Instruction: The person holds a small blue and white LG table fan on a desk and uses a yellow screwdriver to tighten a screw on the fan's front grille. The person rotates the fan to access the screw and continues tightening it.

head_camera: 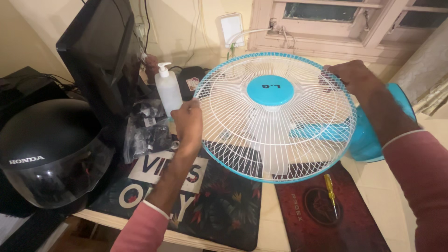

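Note:
A round white wire fan guard (pixel 275 116) with a turquoise rim and turquoise centre cap is held tilted above the desk. My left hand (pixel 187 122) grips its left rim and my right hand (pixel 351 77) grips its upper right rim. Through the wires I see white fan blades. Behind the guard at the right sits the turquoise fan base (pixel 373 140), partly hidden by my right arm.
A yellow-handled screwdriver (pixel 331 193) lies on a dark red mat (pixel 322 219). A black helmet (pixel 46 154) rests at the left, with a black monitor (pixel 102 56), a clear pump bottle (pixel 168 91) and a plastic bag (pixel 147 133) behind my left hand. A patterned mat (pixel 210 205) reaches the desk's front edge.

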